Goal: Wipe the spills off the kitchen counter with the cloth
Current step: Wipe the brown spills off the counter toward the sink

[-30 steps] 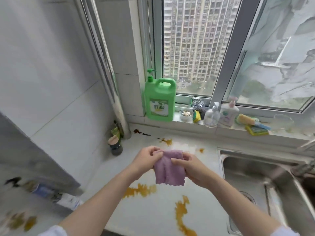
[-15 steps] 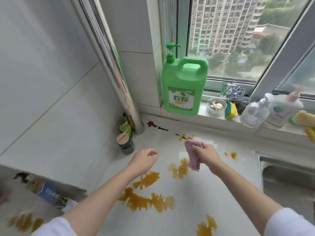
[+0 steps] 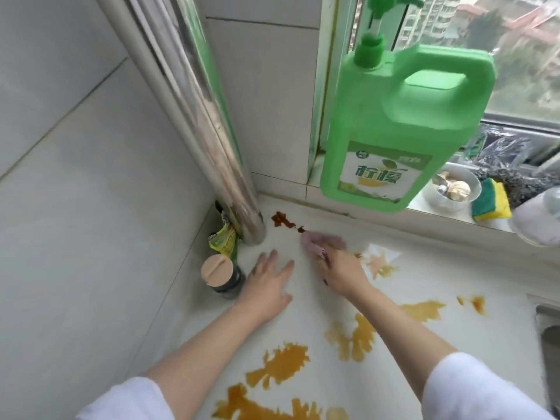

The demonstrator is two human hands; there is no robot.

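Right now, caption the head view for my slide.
Right hand wipes purple cloth toward dark spill; left hand flat on counter.

The purple cloth point(image 3: 322, 242) is motion-blurred, mostly bunched under the right hand point(image 3: 341, 271), so its fingertips are hidden. The sink point(image 3: 548, 344) and clear pump bottle point(image 3: 538, 218) are cut off at the right edge.

A white worktop point(image 3: 303, 298) meets a tiled corner, marked by yellow-brown spills point(image 3: 280, 366) across its near half and a dark red-brown spill point(image 3: 280, 220) beside a shiny pipe point(image 3: 242, 207). A wooden-lidded jar point(image 3: 220, 275) and a yellow-green packet point(image 3: 222, 239) stand in the corner. A pink cloth point(image 3: 321, 242) and the flat left hand point(image 3: 268, 281) lie on the surface.
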